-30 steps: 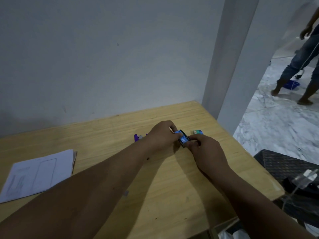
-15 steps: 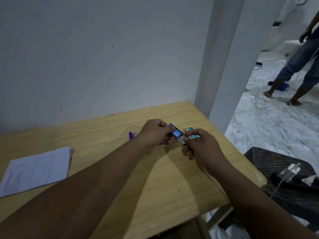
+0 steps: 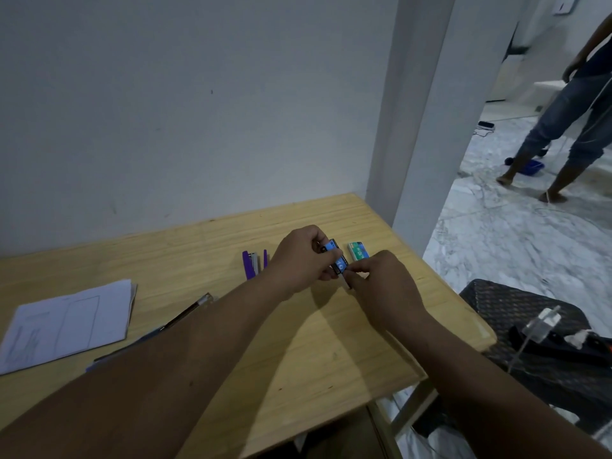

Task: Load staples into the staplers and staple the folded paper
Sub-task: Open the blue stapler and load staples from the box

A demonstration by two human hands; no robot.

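Since the earlier frame we have lifted the blue staple box [image 3: 335,258] slightly; our left hand [image 3: 303,260] grips it and our right hand [image 3: 381,286] pinches its end. Left of our hands lies the purple stapler [image 3: 250,264], beyond them the green staple box [image 3: 358,251], on the table [image 3: 314,342].

Wooden table [image 3: 331,352], dark wicker chair [image 3: 516,306], person's legs [image 3: 563,134] beyond.

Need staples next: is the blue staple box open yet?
Opening: right hand pulls a tray end from the blue staple box, held by left hand.
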